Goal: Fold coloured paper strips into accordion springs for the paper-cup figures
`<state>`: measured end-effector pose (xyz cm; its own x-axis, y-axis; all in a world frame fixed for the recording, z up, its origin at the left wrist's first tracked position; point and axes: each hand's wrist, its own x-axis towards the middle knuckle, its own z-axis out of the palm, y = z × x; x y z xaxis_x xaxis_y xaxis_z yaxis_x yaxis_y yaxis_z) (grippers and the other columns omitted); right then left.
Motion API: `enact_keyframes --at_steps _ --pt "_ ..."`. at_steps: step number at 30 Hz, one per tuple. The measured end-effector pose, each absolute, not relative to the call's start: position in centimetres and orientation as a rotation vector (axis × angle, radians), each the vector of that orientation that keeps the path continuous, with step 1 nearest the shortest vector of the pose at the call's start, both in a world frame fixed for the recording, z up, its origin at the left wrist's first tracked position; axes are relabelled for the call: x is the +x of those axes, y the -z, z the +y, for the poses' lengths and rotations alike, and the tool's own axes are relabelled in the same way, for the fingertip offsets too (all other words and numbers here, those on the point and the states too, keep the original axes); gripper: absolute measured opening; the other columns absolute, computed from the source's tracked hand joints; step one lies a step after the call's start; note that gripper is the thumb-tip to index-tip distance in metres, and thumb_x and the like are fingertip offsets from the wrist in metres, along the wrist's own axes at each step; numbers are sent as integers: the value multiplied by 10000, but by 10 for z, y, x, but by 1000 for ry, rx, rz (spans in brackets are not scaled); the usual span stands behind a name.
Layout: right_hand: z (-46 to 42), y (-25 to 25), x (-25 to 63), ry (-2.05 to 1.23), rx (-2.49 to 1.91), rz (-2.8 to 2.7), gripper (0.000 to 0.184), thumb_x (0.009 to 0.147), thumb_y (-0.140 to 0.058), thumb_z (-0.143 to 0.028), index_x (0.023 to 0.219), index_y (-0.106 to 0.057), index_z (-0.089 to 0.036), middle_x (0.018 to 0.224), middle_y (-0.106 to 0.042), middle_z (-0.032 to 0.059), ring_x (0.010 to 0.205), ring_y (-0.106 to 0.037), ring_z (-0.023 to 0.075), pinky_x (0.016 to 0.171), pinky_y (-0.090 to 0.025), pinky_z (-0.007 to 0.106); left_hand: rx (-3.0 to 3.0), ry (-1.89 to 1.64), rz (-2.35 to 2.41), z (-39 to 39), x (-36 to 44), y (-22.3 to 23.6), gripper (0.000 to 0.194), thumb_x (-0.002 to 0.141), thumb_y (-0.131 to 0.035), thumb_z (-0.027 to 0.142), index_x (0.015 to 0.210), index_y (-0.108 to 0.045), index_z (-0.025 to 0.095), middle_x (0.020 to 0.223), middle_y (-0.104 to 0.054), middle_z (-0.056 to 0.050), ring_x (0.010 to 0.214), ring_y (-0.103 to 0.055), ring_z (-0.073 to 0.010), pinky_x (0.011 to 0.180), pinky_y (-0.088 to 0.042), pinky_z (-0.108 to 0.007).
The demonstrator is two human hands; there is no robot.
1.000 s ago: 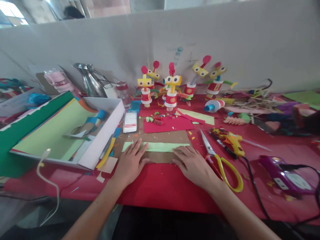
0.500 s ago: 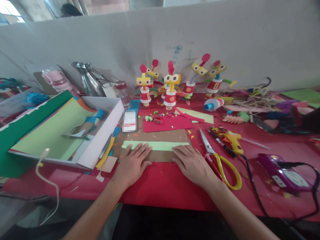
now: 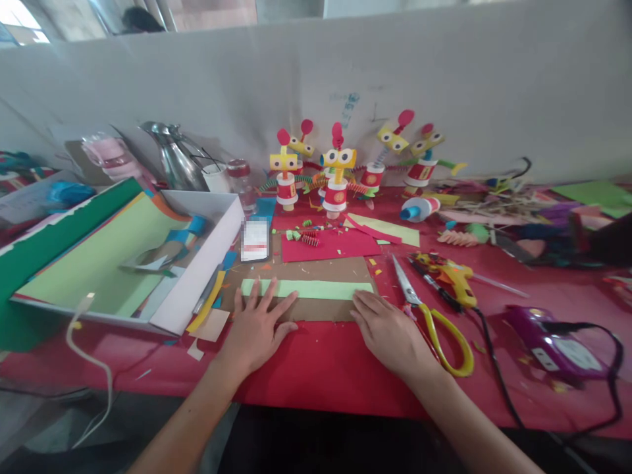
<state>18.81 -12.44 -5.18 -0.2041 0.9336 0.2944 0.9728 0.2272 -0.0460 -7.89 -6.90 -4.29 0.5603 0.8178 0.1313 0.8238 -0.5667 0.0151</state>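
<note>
A light green paper strip (image 3: 316,289) lies flat across a brown cardboard sheet (image 3: 320,309) in front of me. The spread fingers of my left hand (image 3: 257,326) rest on the strip's left part, the thumb lying lower on the board's edge. At the right end, my right hand (image 3: 388,329) touches the strip with stretched fingertips held close together. Neither hand grips anything. Scissors with yellow handles (image 3: 429,322) lie just to the right of my right hand, partly hidden by it.
On the left stands a white box (image 3: 197,289) of coloured paper. A yellow glue gun (image 3: 457,280) and a purple power adapter (image 3: 557,345) with cords lie at right. Paper-cup figures (image 3: 337,194) stand at the back, before red paper (image 3: 336,245) and scraps.
My left hand has spread its fingers wider. My right hand has slid slightly right to the strip's end, its fingers now closer together. The strip stays almost in place.
</note>
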Motion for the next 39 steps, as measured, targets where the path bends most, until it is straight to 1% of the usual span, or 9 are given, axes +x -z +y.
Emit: enact_keyframes --at_steps 4,7,9,12,16,20,29,33,39 --pt "-129 48 194 199 -1874 -2116 314 932 -405 -230 1116 -635 -121 1164 -637 103 1092 -551 244 948 -443 384 -2679 258 -1449 -72 -72 34 475 900 -329 519 1356 -400 411 1473 -362 -47 1358 -223 -400 993 -152 -707" --pt "-124 35 194 95 -1867 -2108 280 926 -422 -231 986 -687 -164 1016 -676 74 990 -567 219 897 -452 353 -2631 390 -1440 -67 -46 21 356 900 -398 437 1027 -680 261 1335 -518 -94 1281 -347 -367 985 -258 -618" --pt "-116 25 195 34 -1865 -2126 269 910 -452 -214 848 -712 -181 887 -679 63 903 -568 204 851 -454 331 -2716 451 -1367 -56 -21 17 286 893 -449 328 806 -689 200 1154 -617 -101 1131 -476 -304 929 -364 -498" --pt "-98 17 203 -95 -1918 -2112 223 847 -546 -200 694 -709 -191 776 -665 55 845 -567 202 788 -444 317 -2928 520 -1263 -37 15 24 166 873 -491 245 900 -641 177 932 -626 -81 948 -532 -226 830 -426 -375" --pt "-76 17 222 -366 -1912 -2055 53 740 -670 -204 770 -710 -186 804 -673 45 840 -587 198 746 -439 300 -2912 591 -1271 -22 35 48 148 867 -512 238 984 -570 169 1001 -558 -87 968 -497 -225 823 -405 -373" --pt "-62 22 232 -418 -1829 -2072 323 662 -738 -169 977 -667 -170 997 -675 56 931 -588 186 824 -428 290 -2829 541 -1286 -24 33 59 184 874 -499 274 1023 -547 179 1037 -555 -94 988 -456 -265 808 -369 -417" --pt "-55 33 233 -394 -1733 -2036 78 743 -648 -144 789 -682 -198 780 -652 22 819 -567 177 750 -403 285 -2903 692 -1256 -25 32 47 116 853 -514 201 956 -565 219 986 -618 -45 983 -493 -222 878 -288 -425" --pt "-60 35 233 -415 -1696 -2006 117 761 -617 -116 842 -665 -185 779 -650 19 747 -570 152 686 -414 254 -2923 719 -1241 -25 31 46 124 865 -477 182 937 -574 212 961 -636 -52 957 -510 -228 837 -291 -416" --pt "-64 30 233 -436 -1637 -2066 161 773 -589 -88 798 -706 -196 818 -683 30 808 -601 165 755 -437 273 -2943 757 -1257 -24 28 46 225 871 -447 147 993 -621 221 979 -649 -58 972 -520 -228 867 -276 -423"
